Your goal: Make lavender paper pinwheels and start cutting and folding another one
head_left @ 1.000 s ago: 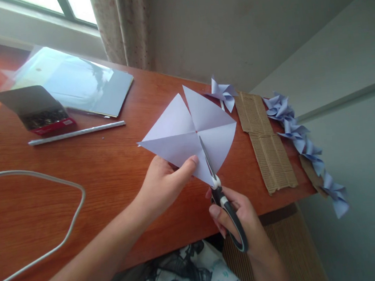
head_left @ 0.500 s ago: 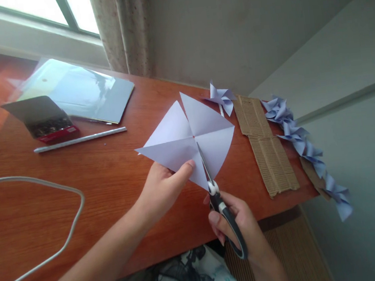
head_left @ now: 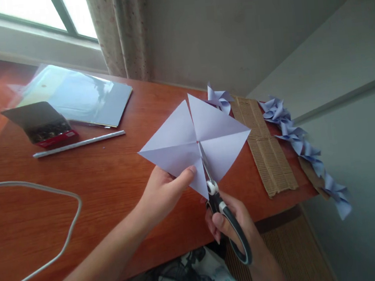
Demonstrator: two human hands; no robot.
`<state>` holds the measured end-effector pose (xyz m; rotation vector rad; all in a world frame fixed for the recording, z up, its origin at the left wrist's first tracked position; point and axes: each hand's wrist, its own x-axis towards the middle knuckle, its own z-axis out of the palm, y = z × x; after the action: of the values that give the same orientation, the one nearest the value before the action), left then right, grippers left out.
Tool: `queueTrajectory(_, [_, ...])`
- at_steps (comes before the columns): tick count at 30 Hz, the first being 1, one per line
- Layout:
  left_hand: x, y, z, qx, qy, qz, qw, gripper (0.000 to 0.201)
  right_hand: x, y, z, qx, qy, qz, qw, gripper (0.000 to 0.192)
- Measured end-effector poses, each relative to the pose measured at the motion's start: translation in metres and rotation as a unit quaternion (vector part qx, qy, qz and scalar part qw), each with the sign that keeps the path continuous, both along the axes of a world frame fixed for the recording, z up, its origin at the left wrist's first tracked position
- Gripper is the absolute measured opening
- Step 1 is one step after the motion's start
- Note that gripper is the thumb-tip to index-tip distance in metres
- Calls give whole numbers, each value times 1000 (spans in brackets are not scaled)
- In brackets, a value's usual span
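I see the left hand (head_left: 161, 194) pinching the square paper (head_left: 192, 142) at its lower edge, above the table (head_left: 111, 184); just right, the right hand (head_left: 231, 225) grips scissors (head_left: 218, 200), blades in the paper's bottom corner.

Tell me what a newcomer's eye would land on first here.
First, the pale paper square held up over the middle of the wooden table, pinched by the left hand while scissors in the right hand cut into its near corner. Then the row of folded paper pinwheels along the table's right edge, beside cardboard strips.
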<state>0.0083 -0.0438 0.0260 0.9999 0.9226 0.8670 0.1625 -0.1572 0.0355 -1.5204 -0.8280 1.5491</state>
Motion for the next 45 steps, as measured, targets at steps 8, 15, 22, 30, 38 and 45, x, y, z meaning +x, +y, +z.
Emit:
queueTrajectory(8, [2,-2,1,-12,-11,-22,1000,21,1,0,-3,-7,-17,-10,1000,48])
queueTrajectory(15, [3,-3,2,-8,-14,-37,999,19,0,1,-3,0,-23,-21,1000,46])
queueTrajectory(22, [3,-2,3,6,-21,-54,998,17,-2,0,-5,-7,-27,-44,999,47])
queueTrajectory(30, [2,-3,4,4,-20,-62,998,18,-2,-1,-7,1,-32,-39,999,46])
queueTrajectory(38, [3,-2,5,1,-33,-63,997,16,-3,0,-5,5,-35,-34,999,45])
queueTrajectory(45, [3,-2,1,-1,-61,-57,997,11,0,-4,-16,27,-22,-46,998,47])
